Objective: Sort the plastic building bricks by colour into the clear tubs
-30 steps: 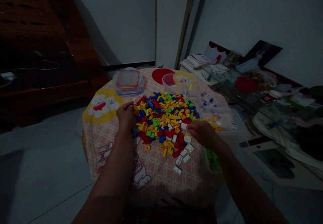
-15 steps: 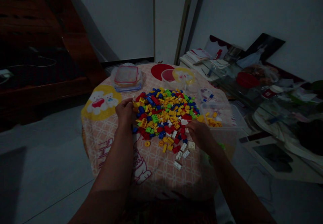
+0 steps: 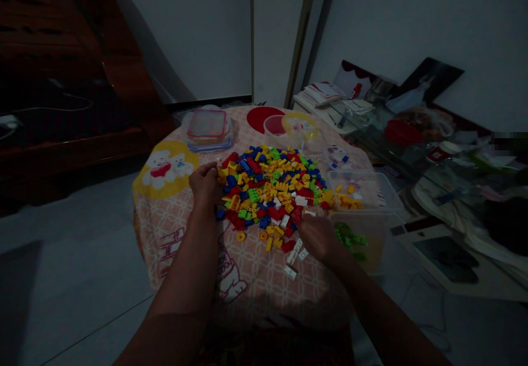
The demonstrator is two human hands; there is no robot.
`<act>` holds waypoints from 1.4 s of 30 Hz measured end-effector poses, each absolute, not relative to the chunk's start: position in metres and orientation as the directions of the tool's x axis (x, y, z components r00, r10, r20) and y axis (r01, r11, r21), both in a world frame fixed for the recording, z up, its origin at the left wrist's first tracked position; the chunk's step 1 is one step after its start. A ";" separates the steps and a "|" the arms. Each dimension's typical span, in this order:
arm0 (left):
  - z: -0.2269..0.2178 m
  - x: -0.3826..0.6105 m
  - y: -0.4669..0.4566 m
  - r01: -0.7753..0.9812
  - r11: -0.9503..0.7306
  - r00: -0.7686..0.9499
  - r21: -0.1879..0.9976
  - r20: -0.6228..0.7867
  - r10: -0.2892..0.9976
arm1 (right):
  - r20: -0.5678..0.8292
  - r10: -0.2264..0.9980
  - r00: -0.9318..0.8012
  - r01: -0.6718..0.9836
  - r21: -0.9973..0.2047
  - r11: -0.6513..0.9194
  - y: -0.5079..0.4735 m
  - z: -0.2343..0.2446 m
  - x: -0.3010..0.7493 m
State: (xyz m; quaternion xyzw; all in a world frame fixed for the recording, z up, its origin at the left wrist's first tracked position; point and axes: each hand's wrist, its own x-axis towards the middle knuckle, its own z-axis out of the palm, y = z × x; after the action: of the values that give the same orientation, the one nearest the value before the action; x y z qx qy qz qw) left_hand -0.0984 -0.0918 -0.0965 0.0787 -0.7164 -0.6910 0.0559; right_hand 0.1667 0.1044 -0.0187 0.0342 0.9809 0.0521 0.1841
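Observation:
A heap of mixed toy bricks in yellow, red, blue, green and white spreads over the patterned tablecloth. Resting at the heap's left edge, my left hand has its fingers curled closed; whatever may be in them is hidden. My right hand is at the heap's front right, fingers bent down by the red and white bricks, and its fingertips are too dark to show what they grip. Several white bricks lie just left of and below that hand.
To the right stand clear plastic boxes: one holds yellow bricks, another green bricks, a third a few blue bricks. Stacked lidded containers sit at the back left. A cluttered glass table adjoins on the right.
My right hand has moved down and slightly left, from beside a white brick toward the front white bricks, uncovering the box of green bricks. My left hand has stayed in place.

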 end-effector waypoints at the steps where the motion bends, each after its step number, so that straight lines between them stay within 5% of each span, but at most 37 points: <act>1: -0.096 -0.098 -0.092 -0.036 0.031 -0.981 0.999 -0.029 -0.190 | -0.355 0.084 -0.931 0.047 0.111 0.993 0.104 -0.019 0.166; 6: -0.094 -0.098 -0.091 -0.041 0.029 -0.982 0.999 -0.035 -0.186 | -0.326 0.097 -0.941 0.071 0.089 0.993 0.103 -0.018 0.167; 11: -0.095 -0.098 -0.092 -0.044 0.033 -0.983 0.998 -0.037 -0.182 | -0.236 0.070 -0.969 0.088 -0.067 0.994 0.120 0.001 0.167; 23: -0.093 -0.097 -0.093 -0.050 0.003 -0.981 0.999 -0.049 -0.187 | 0.303 0.584 -0.753 0.563 -0.164 0.810 0.268 0.030 0.098; 28: -0.092 -0.096 -0.093 -0.048 -0.006 -0.983 0.999 -0.048 -0.179 | 0.499 0.532 -0.684 0.509 -0.196 0.838 0.266 0.042 0.097; 36: -0.096 -0.099 -0.093 -0.052 -0.011 -0.983 0.999 -0.054 -0.174 | 0.260 0.169 -0.951 0.086 -0.303 0.949 0.139 0.017 0.128; 42: -0.104 -0.103 -0.094 -0.028 0.013 -0.984 1.000 -0.025 -0.176 | 0.092 0.224 -0.970 0.184 -0.317 0.930 0.107 -0.007 0.127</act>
State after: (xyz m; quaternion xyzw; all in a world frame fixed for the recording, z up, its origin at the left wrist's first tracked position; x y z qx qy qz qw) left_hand -0.1034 -0.0937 -0.1038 0.0718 -0.7096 -0.6990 0.0529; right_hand 0.1272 0.1073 -0.0070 0.1041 0.9804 -0.1552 -0.0632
